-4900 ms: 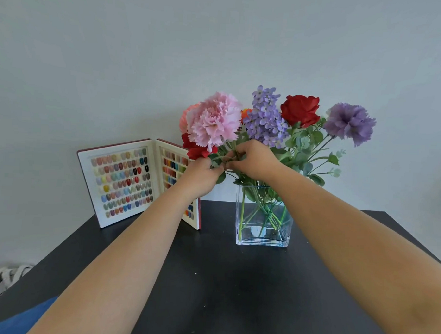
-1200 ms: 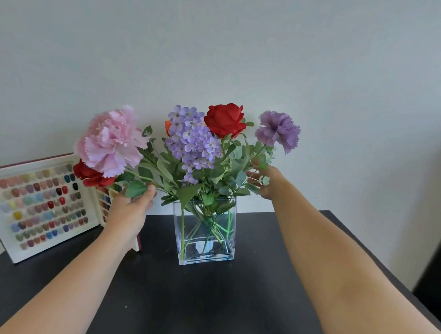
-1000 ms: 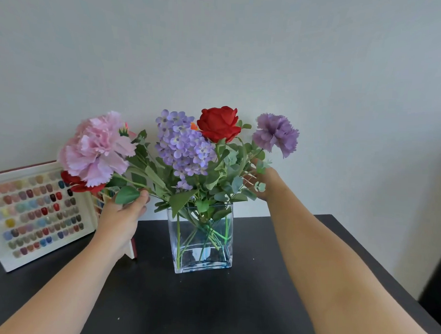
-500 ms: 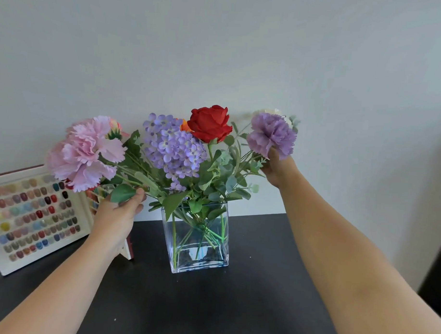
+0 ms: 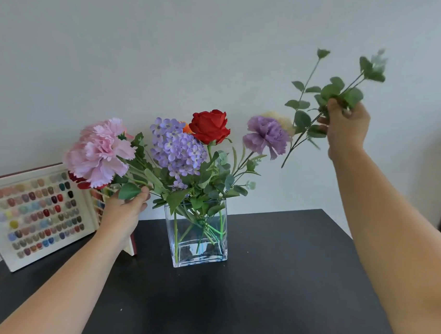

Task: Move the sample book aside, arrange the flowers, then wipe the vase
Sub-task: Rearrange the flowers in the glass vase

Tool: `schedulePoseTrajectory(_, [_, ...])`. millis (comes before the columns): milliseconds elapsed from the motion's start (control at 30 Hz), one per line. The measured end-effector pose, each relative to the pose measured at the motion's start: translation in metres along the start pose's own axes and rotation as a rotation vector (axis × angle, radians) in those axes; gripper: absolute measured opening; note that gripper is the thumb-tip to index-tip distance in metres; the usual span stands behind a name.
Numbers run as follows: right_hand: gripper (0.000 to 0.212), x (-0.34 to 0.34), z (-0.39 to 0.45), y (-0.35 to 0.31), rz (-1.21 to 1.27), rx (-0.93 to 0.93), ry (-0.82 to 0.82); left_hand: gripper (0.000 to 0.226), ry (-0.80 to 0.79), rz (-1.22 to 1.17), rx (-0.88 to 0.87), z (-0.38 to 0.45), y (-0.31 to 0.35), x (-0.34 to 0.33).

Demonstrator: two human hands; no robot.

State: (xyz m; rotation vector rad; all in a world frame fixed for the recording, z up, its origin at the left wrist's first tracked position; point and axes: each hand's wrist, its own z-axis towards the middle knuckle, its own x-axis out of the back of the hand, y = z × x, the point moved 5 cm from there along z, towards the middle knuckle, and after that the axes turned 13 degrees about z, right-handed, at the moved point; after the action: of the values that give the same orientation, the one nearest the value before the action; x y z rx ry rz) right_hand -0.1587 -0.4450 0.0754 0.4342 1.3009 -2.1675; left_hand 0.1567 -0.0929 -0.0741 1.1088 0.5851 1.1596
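Observation:
A square glass vase (image 5: 199, 237) with water stands mid-table and holds a pink carnation (image 5: 100, 151), lilac hydrangea (image 5: 176, 146), red rose (image 5: 209, 126) and purple carnation (image 5: 265, 136). My left hand (image 5: 124, 211) holds the pink carnation's stem and leaves just left of the vase rim. My right hand (image 5: 346, 126) is raised high to the right, shut on a green leafy sprig (image 5: 314, 107) that hangs clear of the vase. The open sample book (image 5: 35, 215) of colour chips stands upright at the left against the wall.
The black table (image 5: 273, 281) ends at the right edge near my right forearm. A plain pale wall is close behind the vase and book. A cream flower head (image 5: 282, 119) peeks out behind the purple carnation.
My right hand has pulled the green sprig up and to the right, out of the vase. My left hand has stayed on the pink carnation's stem.

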Motion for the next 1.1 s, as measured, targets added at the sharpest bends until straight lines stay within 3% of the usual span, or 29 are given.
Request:
schedulePoseTrajectory(167, [0.005, -0.005, -0.025, -0.081, -0.181, 0.153, -0.104, 0.006, -0.032, 0.090, 0.042, -0.015, -0.005, 0.002])
schedulePoseTrajectory(233, [0.007, -0.008, -0.042, -0.107, -0.157, 0.205, -0.147, 0.009, 0.074, 0.158, 0.039, -0.031, -0.008, 0.011])
schedulePoseTrajectory(300, [0.008, -0.009, -0.057, -0.126, -0.097, 0.232, -0.179, 0.020, 0.211, 0.299, -0.108, -0.050, -0.005, 0.021])
schedulePoseTrajectory(333, [0.008, -0.010, -0.064, -0.132, -0.057, 0.229, -0.197, 0.022, 0.207, 0.362, -0.232, -0.060, 0.000, 0.020])
schedulePoseTrajectory(467, [0.015, -0.028, -0.092, -0.132, 0.124, 0.108, -0.280, 0.007, -0.074, 0.633, -0.743, -0.084, 0.040, -0.010])
schedulePoseTrajectory(533, [0.009, -0.043, -0.112, -0.121, 0.184, 0.038, -0.360, 0.021, -0.207, 0.829, -0.941, -0.081, 0.052, -0.023])
schedulePoseTrajectory(667, [0.012, -0.067, -0.149, -0.092, 0.187, -0.048, -0.486, 0.040, -0.379, 0.922, -1.006, -0.055, 0.063, -0.032])
schedulePoseTrajectory(800, [0.021, -0.084, -0.174, -0.066, 0.132, -0.064, -0.533, 0.048, -0.390, 0.941, -1.013, -0.027, 0.071, -0.029])
schedulePoseTrajectory(900, [0.022, -0.102, -0.191, -0.053, 0.106, -0.052, -0.566, 0.043, -0.409, 0.981, -1.058, -0.011, 0.075, -0.022])
schedulePoseTrajectory(1100, [0.026, -0.140, -0.215, -0.029, -0.078, 0.014, -0.651, 0.021, -0.378, 1.138, -1.326, 0.002, 0.069, -0.004])
